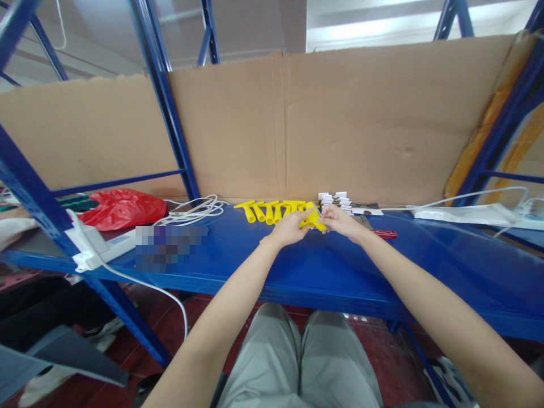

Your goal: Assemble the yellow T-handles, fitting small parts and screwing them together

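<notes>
Left hand [290, 228] and right hand [340, 220] are together pinching a small yellow T-shaped plastic piece [313, 219]; it looks light, stiff and easiest gripped by its stem.

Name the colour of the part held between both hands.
Yellow: the plastic part, gripped by left hand and right hand, shows best in the head view.

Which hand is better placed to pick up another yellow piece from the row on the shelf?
Probably the left hand: the row of yellow pieces lies just beyond and to its left. The right hand, which shares the held yellow piece, sits nearer the small white parts.
</notes>
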### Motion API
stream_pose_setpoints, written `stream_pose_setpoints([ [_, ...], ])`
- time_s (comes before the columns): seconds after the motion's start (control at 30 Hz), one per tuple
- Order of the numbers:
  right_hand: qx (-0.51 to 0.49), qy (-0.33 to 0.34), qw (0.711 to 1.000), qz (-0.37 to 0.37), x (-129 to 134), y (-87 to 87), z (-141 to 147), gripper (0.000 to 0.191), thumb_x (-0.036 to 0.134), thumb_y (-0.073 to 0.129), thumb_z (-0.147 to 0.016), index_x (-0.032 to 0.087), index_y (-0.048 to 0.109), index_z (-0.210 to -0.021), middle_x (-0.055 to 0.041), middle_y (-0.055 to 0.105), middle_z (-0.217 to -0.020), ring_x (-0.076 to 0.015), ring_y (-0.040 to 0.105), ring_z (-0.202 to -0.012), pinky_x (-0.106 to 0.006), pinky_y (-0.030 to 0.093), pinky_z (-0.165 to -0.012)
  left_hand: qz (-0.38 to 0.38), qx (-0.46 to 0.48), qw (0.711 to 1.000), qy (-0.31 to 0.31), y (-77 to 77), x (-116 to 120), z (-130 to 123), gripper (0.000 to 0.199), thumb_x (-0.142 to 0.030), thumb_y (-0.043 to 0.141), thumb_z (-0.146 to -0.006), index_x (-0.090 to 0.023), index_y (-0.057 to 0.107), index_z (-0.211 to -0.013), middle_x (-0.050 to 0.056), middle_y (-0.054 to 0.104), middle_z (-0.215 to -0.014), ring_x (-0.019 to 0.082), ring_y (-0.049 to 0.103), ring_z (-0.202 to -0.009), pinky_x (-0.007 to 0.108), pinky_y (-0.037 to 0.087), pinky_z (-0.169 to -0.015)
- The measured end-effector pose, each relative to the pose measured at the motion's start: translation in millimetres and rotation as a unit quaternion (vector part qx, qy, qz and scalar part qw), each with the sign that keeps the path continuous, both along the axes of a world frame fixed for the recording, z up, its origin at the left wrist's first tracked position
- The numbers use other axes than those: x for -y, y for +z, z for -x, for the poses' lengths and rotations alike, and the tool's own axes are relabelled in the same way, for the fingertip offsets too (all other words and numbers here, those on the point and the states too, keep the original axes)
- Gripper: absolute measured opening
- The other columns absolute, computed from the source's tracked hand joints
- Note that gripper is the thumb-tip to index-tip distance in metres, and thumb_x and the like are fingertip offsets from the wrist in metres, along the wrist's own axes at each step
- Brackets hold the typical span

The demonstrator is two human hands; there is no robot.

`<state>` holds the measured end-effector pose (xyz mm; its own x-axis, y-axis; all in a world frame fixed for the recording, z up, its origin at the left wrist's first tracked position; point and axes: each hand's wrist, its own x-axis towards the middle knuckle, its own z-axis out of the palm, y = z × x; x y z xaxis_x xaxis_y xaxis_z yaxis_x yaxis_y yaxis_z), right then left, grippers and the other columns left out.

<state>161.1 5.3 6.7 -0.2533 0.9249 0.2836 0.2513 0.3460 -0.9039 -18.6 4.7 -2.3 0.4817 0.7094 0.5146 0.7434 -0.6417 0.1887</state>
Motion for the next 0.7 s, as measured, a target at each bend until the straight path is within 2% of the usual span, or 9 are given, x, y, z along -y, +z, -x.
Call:
stream_pose_setpoints([
  [0.17, -0.015, -0.027, 0.999, 0.032, -0.8, 2.0, -5.1, 0.018, 0.009, 0.052, -0.076, 0.022, 0.040, -0.075, 0.0064, 0.055, -0.060, -0.0078, 0.053, -0.048, -0.020, 0.043, -0.048, 0.008, -0.044, 0.998, -0.036, -0.3, 2.4, 0.7, 0.057, -0.021, 0.054, -0.085, -0.024, 0.040, -0.140, 0.009, 0.060, -0.123, 0.022, 0.056, -0.112, 0.037, 0.043, -0.096],
  [0.37, -0.036, -0.003, 0.998, 0.054, 4.0, 1.6, -5.0, 0.017, 0.009, 0.056, -0.075, 0.021, 0.043, -0.075, 0.0059, 0.056, -0.062, -0.0073, 0.053, -0.050, -0.020, 0.045, -0.051, 0.013, -0.088, 0.996, -0.028, 2.5, 6.0, 1.4, 0.048, -0.017, 0.044, -0.090, -0.031, 0.046, -0.136, 0.007, 0.061, -0.106, 0.020, 0.058, -0.099, 0.035, 0.044, -0.088],
  [0.53, -0.057, -0.014, 0.996, 0.061, 0.4, 2.5, -6.6, 0.018, 0.009, 0.057, -0.075, 0.021, 0.044, -0.076, 0.0049, 0.058, -0.064, -0.0082, 0.055, -0.052, -0.021, 0.045, -0.052, -0.010, -0.085, 0.995, -0.046, 3.5, 2.5, 1.5, 0.046, -0.015, 0.041, -0.090, -0.030, 0.051, -0.132, 0.007, 0.062, -0.097, 0.019, 0.057, -0.092, 0.034, 0.044, -0.085],
  [0.7, -0.065, -0.004, 0.996, 0.066, -1.3, 8.1, -11.1, 0.017, 0.010, 0.057, -0.075, 0.021, 0.048, -0.084, 0.0041, 0.059, -0.063, -0.0104, 0.058, -0.053, -0.023, 0.046, -0.054, -0.027, -0.052, 0.997, -0.043, 2.4, -2.3, 2.6, 0.047, -0.013, 0.041, -0.089, -0.028, 0.053, -0.131, 0.006, 0.064, -0.097, 0.019, 0.057, -0.093, 0.033, 0.045, -0.085],
])
